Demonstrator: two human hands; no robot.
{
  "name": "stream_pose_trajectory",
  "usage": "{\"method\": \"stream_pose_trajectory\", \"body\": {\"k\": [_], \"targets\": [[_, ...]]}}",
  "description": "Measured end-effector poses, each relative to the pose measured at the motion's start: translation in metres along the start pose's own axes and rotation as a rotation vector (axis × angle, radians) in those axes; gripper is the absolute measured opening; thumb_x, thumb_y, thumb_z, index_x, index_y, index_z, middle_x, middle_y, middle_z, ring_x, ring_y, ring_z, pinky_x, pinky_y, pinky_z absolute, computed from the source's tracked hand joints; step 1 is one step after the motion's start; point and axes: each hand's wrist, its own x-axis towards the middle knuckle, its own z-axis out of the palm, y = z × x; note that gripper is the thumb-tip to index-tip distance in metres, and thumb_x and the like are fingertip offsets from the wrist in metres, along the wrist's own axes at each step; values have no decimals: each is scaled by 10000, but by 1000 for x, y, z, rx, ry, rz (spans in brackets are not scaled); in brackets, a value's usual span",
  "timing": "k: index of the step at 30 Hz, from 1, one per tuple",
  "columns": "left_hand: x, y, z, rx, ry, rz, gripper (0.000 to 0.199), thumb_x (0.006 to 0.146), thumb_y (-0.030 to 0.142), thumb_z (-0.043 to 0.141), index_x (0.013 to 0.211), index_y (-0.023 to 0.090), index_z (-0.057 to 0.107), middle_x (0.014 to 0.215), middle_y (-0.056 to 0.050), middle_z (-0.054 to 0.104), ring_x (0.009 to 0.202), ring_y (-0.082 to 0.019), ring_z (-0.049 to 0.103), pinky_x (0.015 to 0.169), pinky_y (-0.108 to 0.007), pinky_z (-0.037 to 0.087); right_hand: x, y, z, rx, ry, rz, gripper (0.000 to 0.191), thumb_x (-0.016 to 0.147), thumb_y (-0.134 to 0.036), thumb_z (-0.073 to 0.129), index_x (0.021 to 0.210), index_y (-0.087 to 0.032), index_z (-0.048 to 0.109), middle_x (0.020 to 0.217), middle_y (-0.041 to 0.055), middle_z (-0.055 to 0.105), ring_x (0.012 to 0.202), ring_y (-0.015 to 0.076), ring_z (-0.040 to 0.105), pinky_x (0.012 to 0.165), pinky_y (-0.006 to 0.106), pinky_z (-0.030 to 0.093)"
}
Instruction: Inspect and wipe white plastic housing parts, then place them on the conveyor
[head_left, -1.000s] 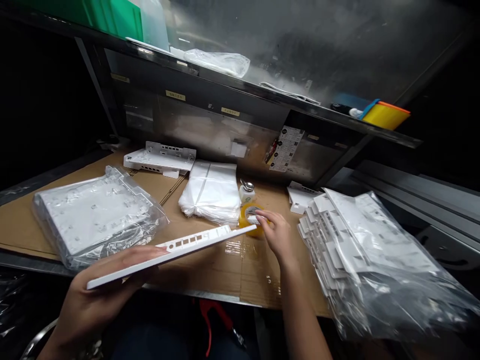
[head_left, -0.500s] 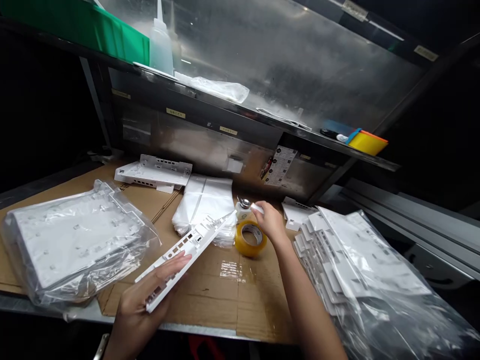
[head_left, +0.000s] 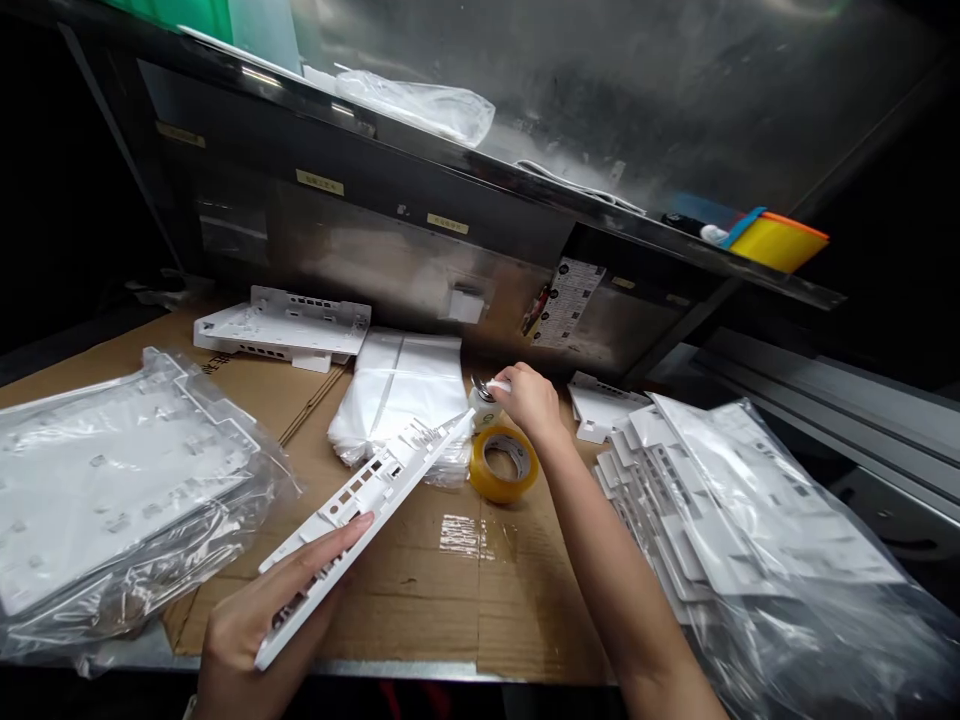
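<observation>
My left hand is closed around a long white plastic housing with a row of square cutouts, tilted up toward the right. My right hand pinches a small white piece, too small to make out as cloth or something else. That piece is at the metal top of a small white pump bottle, which my fingers partly cover. Just below them, a roll of yellowish tape lies on the cardboard. A stack of clear plastic bags sits behind the housing's raised end.
Bagged white panels lie at left, and a stack of white housings under clear plastic leans at right. Loose white housings stand at back left and back right. A metal shelf crosses above the cardboard-covered bench.
My right hand has moved left with the white piece, up to the bottle's metal top, which now looks tilted. My left hand keeps holding the housing. The camera view has shifted.
</observation>
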Motion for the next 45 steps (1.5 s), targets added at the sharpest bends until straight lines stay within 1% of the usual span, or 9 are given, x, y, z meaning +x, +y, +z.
{"method": "stream_pose_trajectory", "body": {"k": [5,7,10,14,20,25,32,37,45], "targets": [[0,4,1,-46,15,-10,384,947,209,676,1316,314,686,1310,69,739,1117,-134,733,1091,-140,464,-68,-31,-19,255,138,-122,235,1016,-405,577,1097,-215,689,1104,40,728,1017,167,684,869,270,534],[1,5,2,-43,17,-8,373,939,226,694,1302,313,694,1302,72,742,1096,-138,739,1086,-148,478,-99,-47,-18,473,192,-273,164,992,-348,627,1049,-214,702,1044,42,720,965,169,680,830,286,548],[3,6,2,-16,14,6,367,937,231,702,1293,320,696,1281,80,748,1062,-135,748,1072,-153,497,-125,-62,-9,557,279,-407,102,959,-239,666,1043,-215,717,1023,56,689,943,183,662,819,321,556],[5,9,3,-3,20,13,362,943,233,695,1294,317,695,1289,79,745,1073,-138,745,1085,-166,493,-125,-66,3,480,403,-385,96,950,-179,665,1021,-200,726,996,70,680,939,196,648,833,346,554],[6,11,2,17,23,22,319,949,250,691,1260,315,711,1244,90,764,1028,-120,757,1039,-125,502,-130,-70,2,562,338,-428,95,937,-159,674,1008,-188,729,950,58,680,872,176,647,768,310,562],[8,12,3,-12,11,-3,341,945,230,688,1275,315,708,1268,72,756,1068,-143,749,1075,-164,496,-121,-64,2,513,405,-309,79,948,-185,661,970,-203,735,939,51,679,859,180,649,761,328,554],[12,18,0,2,39,-26,374,935,201,679,1279,345,708,1215,61,779,1001,-196,775,967,-234,601,-163,-108,-5,622,250,-503,135,926,-120,649,1039,-163,710,924,77,704,834,193,637,729,333,569],[17,24,-1,-27,20,-23,398,984,219,592,1341,375,672,1262,62,762,1070,-217,762,976,-244,604,-186,-132,-1,706,275,-638,116,906,-145,660,1010,-144,711,865,75,730,753,195,645,669,321,579],[14,20,4,-51,54,-76,363,916,150,723,1244,304,732,1224,27,775,1064,-196,751,1034,-269,568,-117,-73,-2,535,385,-293,68,947,-192,667,953,-188,735,921,61,684,846,193,651,755,339,538]]}}
